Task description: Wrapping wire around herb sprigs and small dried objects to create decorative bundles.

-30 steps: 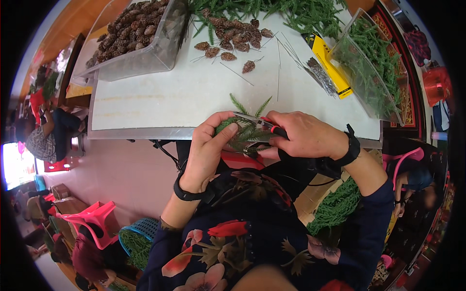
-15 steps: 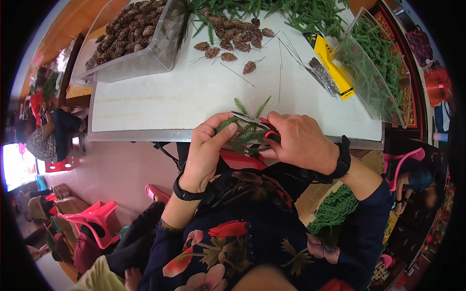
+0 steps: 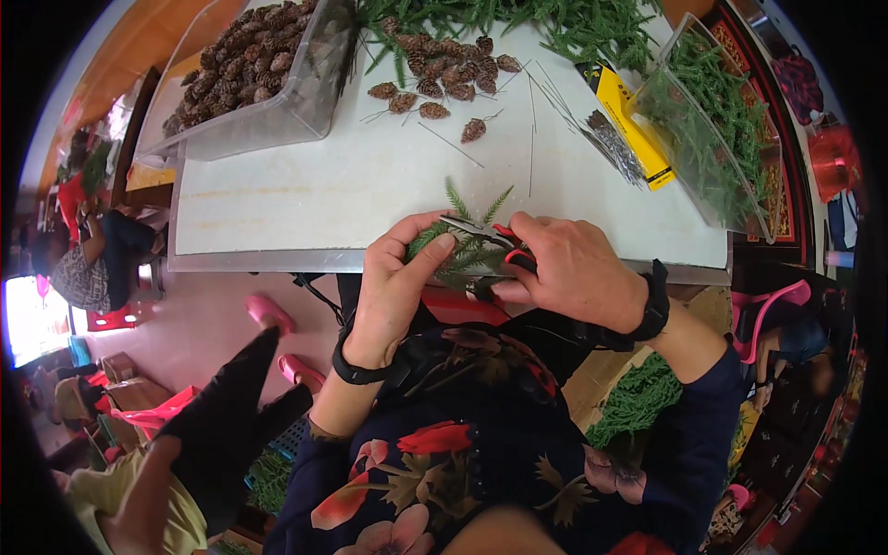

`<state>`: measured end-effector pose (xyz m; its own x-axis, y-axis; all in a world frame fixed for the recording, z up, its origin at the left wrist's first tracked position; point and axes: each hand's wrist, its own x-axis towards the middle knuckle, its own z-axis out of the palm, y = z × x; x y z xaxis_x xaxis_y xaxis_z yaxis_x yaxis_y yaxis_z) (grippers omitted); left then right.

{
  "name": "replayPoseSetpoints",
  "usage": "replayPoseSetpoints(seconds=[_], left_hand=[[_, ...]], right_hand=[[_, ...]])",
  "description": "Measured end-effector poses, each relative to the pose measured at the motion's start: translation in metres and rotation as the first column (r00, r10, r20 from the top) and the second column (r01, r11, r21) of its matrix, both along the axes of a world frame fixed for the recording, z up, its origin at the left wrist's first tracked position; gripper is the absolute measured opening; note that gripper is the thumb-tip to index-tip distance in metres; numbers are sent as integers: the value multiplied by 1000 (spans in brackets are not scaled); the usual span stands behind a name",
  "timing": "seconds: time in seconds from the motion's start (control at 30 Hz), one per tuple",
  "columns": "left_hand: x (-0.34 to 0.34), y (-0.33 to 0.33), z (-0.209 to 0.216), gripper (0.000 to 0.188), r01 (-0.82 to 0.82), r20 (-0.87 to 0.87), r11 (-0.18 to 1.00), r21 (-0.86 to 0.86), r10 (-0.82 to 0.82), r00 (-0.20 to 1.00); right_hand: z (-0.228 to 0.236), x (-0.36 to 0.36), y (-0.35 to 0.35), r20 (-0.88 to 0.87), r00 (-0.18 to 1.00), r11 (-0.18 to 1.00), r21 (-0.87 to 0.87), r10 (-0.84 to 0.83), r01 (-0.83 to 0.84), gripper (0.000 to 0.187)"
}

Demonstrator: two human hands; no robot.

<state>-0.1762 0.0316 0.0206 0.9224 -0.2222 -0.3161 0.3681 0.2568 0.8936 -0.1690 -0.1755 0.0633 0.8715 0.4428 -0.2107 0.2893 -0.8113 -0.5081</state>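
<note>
My left hand (image 3: 396, 282) pinches a green artificial pine sprig (image 3: 464, 259) at the near edge of the white table. Its needled tips point up and away from me. Wrapped in my right hand (image 3: 581, 277) are long-nose pliers (image 3: 476, 228) with red and black handles. Their metal jaws lie across the sprig, close to my left thumb and forefinger. Whether the jaws grip a wire or stem there is too small to tell. Both wrists wear black bands. Farther out on the table, pine cones (image 3: 453, 69) with wire tails lie in a loose cluster.
A clear bin of pine cones (image 3: 245, 60) stands far left. More green sprigs (image 3: 601, 32) pile at the back, and others fill a clear bin (image 3: 717, 129) at right. Thin wires lie near a yellow-black package (image 3: 629, 125). Another person (image 3: 157, 481) is at lower left, near a pink stool (image 3: 153, 412).
My hands, the pliers and the sprig stay almost in place. At lower left the other person has shifted, and a second pink shoe and a blue crate with greenery now show.
</note>
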Motion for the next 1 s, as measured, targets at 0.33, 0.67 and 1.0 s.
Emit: replayPoseSetpoints(seconds=[0.33,0.67,1.0], left_hand=[[-1,8,-9,22,-62,44,998,9,62,997],[-3,14,-7,22,-18,-78,982,-187,3,997],[-4,20,-7,24,131,-121,915,-381,-190,974]], right_hand=[[-11,0,0,10,1000,994,109,3,-4,36],[-11,20,-14,42,986,964,205,164,-169,33],[-12,25,-15,74,959,930,235,274,-284,27]])
